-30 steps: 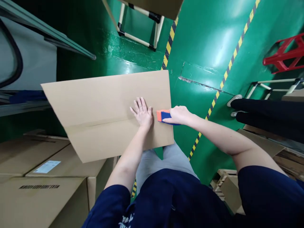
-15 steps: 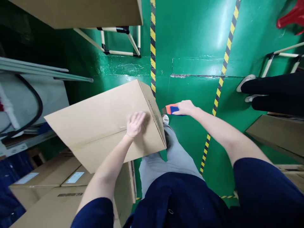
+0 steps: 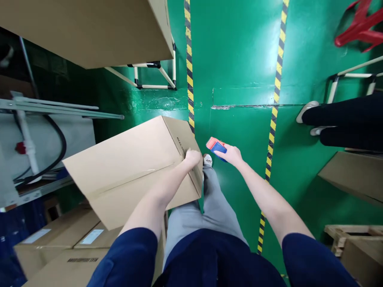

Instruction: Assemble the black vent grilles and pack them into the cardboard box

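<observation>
In front of my legs, a large cardboard box stands at an angle, with a strip of tape running along the seam of its upper face. My left hand is curled against the printed end face of that box, just past the edge; its fingertips are partly hidden. To the right of the box, my right hand is wrapped around an orange and blue tape dispenser. The dispenser is held in the air over the green floor, apart from the box.
Another big carton rests on a pipe-frame stand at upper left. Stacked cartons are at lower left. A person's legs stand at right, near a carton and a wooden pallet. Striped tape marks the floor.
My left hand has moved from flat on the box's upper face over to its end face, and its fingers have curled. The tape dispenser has tilted, its front end pointing up-left.
</observation>
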